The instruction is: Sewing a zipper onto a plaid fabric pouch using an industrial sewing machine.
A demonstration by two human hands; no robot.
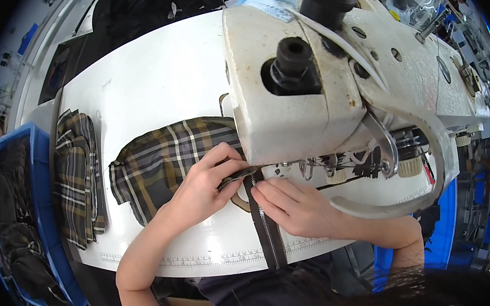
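Observation:
A dark plaid fabric piece with brown and white stripes lies on the white table, its right end running under the sewing machine head. My left hand pinches the fabric's folded edge just left of the needle area. A black zipper tape with metal teeth runs from there toward me and over the table's front edge. My right hand is closed on the zipper's upper part, fingertips against its teeth. The needle and presser foot are hidden behind the machine head.
Folded plaid pieces are stacked at the table's left edge. Beyond them stands a blue bin of dark cloth. A curved pale guard arches over my right wrist. A printed ruler strip lines the front edge.

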